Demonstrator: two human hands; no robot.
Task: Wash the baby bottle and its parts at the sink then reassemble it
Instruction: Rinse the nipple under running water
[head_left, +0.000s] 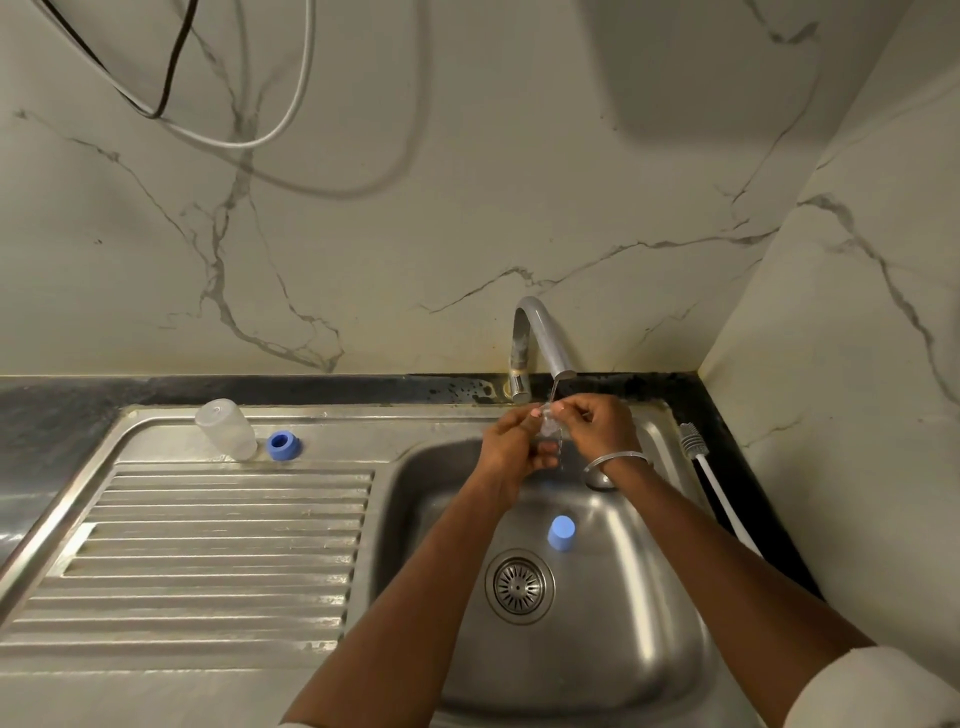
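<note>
Your left hand (511, 449) and right hand (597, 423) both pinch a small clear bottle part (549, 425) (shape blurred) under the curved grey tap (540, 332). Nearer you, in the steel sink (649, 649): blue cap (561, 531). Well left: upturned clear plastic bottle (226, 428) beside blue ring (283, 446).

Black cable (156, 114) and white cable (244, 145) hang in slack loops at 11 o'clock, in front of the back wall (467, 208). The wall is pale marble-look panel with grey veins. Side wall (857, 364) of the same finish at 3 o'clock. Black speckled countertop (78, 400) runs as a strip from 9 to 3, then turns toward 4.
</note>
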